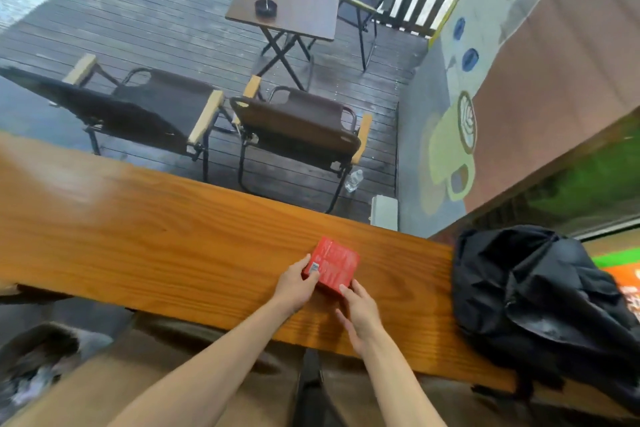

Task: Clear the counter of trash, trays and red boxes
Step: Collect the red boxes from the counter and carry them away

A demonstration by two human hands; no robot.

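A small red box with white print lies on the wooden counter, right of its middle. My left hand grips the box's left side, thumb and fingers on its edge. Fingertips of my right hand touch the box's near right corner, with the fingers spread. Only this one red box shows on the counter.
A black backpack sits on the counter's right end, close to my right hand. Beyond the counter are two folding chairs, a small table with an ashtray, and a plastic bottle on the deck. A bin bag is low left.
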